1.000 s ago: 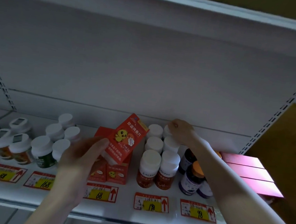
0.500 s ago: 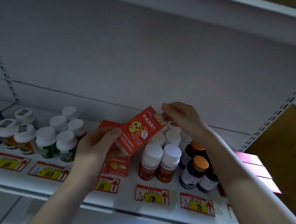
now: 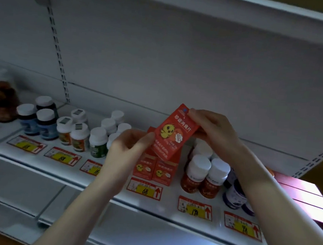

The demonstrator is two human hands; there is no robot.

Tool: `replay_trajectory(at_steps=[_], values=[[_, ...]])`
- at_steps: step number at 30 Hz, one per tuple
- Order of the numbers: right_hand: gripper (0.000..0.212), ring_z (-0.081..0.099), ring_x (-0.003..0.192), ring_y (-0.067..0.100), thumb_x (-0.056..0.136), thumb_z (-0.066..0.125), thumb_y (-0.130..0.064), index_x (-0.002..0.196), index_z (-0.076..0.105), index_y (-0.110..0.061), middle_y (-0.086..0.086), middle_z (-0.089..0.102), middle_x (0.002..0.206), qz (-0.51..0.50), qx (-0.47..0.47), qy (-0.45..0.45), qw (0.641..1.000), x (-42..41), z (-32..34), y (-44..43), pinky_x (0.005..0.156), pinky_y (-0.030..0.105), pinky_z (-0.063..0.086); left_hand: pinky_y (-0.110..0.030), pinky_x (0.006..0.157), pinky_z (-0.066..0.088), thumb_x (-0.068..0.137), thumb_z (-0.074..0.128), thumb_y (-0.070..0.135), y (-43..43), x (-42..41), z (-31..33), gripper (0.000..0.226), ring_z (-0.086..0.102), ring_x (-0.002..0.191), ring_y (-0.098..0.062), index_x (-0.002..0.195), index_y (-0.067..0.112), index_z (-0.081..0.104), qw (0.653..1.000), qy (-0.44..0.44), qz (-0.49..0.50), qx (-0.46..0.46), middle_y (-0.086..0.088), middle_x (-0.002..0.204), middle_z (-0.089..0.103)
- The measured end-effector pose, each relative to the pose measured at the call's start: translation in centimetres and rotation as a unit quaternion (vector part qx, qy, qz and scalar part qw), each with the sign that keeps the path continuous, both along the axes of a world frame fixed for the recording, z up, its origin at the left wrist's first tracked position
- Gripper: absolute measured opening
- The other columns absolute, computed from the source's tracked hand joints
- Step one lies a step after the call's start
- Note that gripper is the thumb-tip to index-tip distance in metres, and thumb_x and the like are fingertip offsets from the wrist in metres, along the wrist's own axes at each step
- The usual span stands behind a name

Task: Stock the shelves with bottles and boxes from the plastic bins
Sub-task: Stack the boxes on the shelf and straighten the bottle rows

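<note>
A red box with a yellow chick on it (image 3: 172,134) is held tilted above the shelf (image 3: 169,210), in front of more of the same red boxes (image 3: 154,168) standing there. My left hand (image 3: 127,146) grips its lower left edge between thumb and fingers. My right hand (image 3: 213,130) pinches its upper right corner. White-capped red bottles (image 3: 204,175) stand just right of the boxes, under my right forearm.
Left of the boxes stand white-capped green bottles (image 3: 98,141), orange-labelled bottles (image 3: 71,133) and dark blue bottles (image 3: 37,120). Purple bottles (image 3: 236,192) and a pink-red box (image 3: 304,195) are at the right. Price tags (image 3: 144,188) line the shelf's front edge. An upper shelf (image 3: 208,5) hangs overhead.
My right hand left the bottles at the back and came over to take the box's upper corner. The box rose a little in my left hand. The view shifted left.
</note>
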State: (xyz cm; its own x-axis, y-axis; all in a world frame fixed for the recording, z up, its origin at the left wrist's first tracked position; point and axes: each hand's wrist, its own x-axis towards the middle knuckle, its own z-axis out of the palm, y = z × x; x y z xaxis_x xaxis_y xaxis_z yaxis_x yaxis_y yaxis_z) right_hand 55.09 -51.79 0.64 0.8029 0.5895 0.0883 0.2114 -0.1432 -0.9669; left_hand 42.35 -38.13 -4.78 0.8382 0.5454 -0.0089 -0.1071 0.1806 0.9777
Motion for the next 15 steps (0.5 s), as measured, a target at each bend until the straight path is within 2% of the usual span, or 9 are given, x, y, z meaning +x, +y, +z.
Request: replay_trajectory(at_steps=[3,5,8,12,15], values=[[0.017,0.069,0.083,0.013,0.077,0.063,-0.036,0.086,0.07,-0.023,-0.004,0.072,0.082,0.026,-0.001,-0.015,1.0,-1.3,0.5,1.2,0.086,0.031,0.053,-0.034,0.079,0.055,0.062,0.081,0.045,1.9,-1.3,0.4,0.044,0.068,0.08,-0.02,0.079,0.011,0.059,0.995,0.012,-0.086,0.042,-0.006,0.079,0.07],[0.028,0.069,0.087,0.016,0.069,0.064,-0.042,0.088,0.071,-0.023,-0.001,0.073,0.088,0.042,-0.004,-0.007,0.999,-2.5,0.6,1.9,0.087,0.033,0.054,-0.029,0.073,0.055,0.063,0.083,0.04,2.9,-2.2,0.7,0.043,0.067,0.076,-0.017,0.077,0.009,0.057,0.991,0.009,-0.113,0.068,-0.004,0.075,0.069],[0.037,0.069,0.09,0.02,0.066,0.062,-0.044,0.093,0.07,-0.02,0.004,0.072,0.093,0.048,-0.014,0.012,0.999,-4.2,0.5,3.1,0.088,0.036,0.053,-0.024,0.065,0.052,0.063,0.07,0.032,4.1,-3.5,0.7,0.032,0.063,0.073,-0.015,0.076,0.007,0.055,0.991,-0.003,-0.112,0.072,-0.007,0.076,0.065],[0.042,0.069,0.084,0.013,0.068,0.06,-0.041,0.099,0.063,-0.013,0.005,0.071,0.092,0.032,0.017,0.097,0.995,-6.0,0.7,3.9,0.075,0.023,0.057,-0.016,0.054,0.046,0.069,0.072,0.029,5.7,-5.4,0.1,0.028,0.06,0.065,-0.008,0.079,0.009,0.055,0.991,-0.019,-0.123,0.043,0.003,0.069,0.065],[0.046,0.069,0.09,0.014,0.068,0.063,-0.043,0.104,0.064,-0.015,0.003,0.072,0.098,0.018,-0.016,0.077,0.997,-7.6,0.7,4.0,0.076,0.022,0.054,-0.012,0.05,0.043,0.076,0.067,0.018,6.6,-6.6,-0.3,0.016,0.057,0.058,0.0,0.079,0.011,0.053,0.991,-0.038,-0.123,0.037,0.006,0.067,0.063]])
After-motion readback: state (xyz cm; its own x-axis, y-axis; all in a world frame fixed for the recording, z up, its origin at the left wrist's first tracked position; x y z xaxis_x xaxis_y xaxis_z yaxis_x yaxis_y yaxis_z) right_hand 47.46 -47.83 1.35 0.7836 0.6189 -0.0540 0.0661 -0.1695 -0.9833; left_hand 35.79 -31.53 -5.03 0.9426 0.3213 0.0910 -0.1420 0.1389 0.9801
